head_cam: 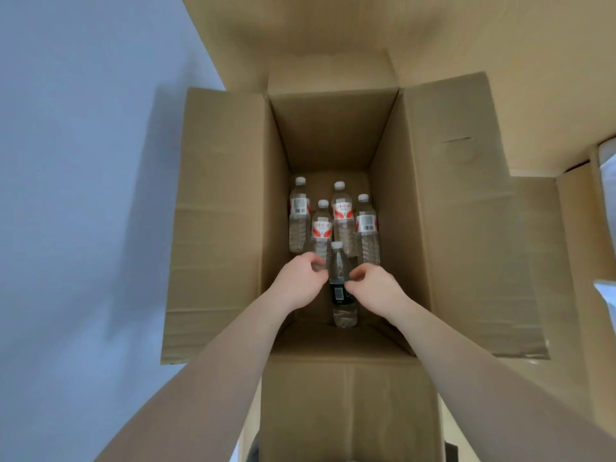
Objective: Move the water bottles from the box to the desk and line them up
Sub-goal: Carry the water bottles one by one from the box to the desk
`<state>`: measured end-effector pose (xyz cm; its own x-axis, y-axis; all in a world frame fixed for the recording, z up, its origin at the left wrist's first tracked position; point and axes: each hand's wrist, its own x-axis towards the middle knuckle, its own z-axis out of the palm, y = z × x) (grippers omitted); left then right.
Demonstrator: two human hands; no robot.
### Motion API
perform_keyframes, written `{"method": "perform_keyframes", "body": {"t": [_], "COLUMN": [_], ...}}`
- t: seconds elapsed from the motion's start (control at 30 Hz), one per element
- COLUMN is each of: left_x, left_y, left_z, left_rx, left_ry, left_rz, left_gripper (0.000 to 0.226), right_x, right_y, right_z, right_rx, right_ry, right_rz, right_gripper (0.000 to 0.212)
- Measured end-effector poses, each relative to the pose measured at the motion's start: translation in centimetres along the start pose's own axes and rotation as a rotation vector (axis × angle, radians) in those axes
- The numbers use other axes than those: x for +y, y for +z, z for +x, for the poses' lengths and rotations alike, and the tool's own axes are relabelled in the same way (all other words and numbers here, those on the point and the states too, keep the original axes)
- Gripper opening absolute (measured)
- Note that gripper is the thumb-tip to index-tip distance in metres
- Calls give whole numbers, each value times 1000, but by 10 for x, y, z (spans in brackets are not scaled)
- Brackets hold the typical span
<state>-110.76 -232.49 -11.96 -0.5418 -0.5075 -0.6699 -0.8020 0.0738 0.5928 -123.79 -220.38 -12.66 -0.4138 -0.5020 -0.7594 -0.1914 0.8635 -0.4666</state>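
A tall open cardboard box [230,211] stands below me with several clear water bottles upright on its floor. Most carry red-and-white labels, such as one at the far left [299,215] and one at the right [367,228]. The nearest bottle [339,265] has a dark label and a white cap. Both my arms reach down into the box. My left hand [298,283] curls at this bottle's left side, fingertips by its shoulder. My right hand [375,286] curls at its right side, fingers touching the dark label. Whether either hand grips it firmly is unclear.
The box's four flaps [466,195] fold outward, the near one [350,411] toward me. A light wooden surface [333,35] lies beyond and to the right of the box. A pale blue-grey wall or floor [83,195] fills the left. White objects [606,168] show at the right edge.
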Motion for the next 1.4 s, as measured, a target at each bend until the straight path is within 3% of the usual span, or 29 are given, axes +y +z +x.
{"method": "perform_keyframes", "body": {"t": [0.23, 0.37, 0.57, 0.73, 0.93, 1.2, 1.4], "left_x": [-21, -30, -29, -25, -32, -53, -66], "left_y": [12, 27, 41, 51, 55, 68, 75], "left_z": [37, 54, 84, 102, 118, 129, 134], "left_rx": [5, -86, -82, -70, -107, -53, -60], "left_ry": [-125, -201, -272, -347, -407, -541, -568], "left_rz": [-14, 107, 121, 16, -1, -32, -18], "left_gripper": [34, 35, 6, 17, 14, 10, 25], "right_x": [-5, -1, 11, 12, 22, 38, 54], "right_y": [19, 37, 57, 59, 65, 98, 128], "right_z": [44, 67, 91, 109, 126, 151, 163], "right_rx": [41, 25, 48, 131, 108, 62, 190], "right_ry": [54, 103, 221, 284, 358, 500, 579], "right_rz": [25, 53, 36, 33, 55, 100, 224], "right_gripper": [39, 35, 41, 46, 56, 98, 93]}}
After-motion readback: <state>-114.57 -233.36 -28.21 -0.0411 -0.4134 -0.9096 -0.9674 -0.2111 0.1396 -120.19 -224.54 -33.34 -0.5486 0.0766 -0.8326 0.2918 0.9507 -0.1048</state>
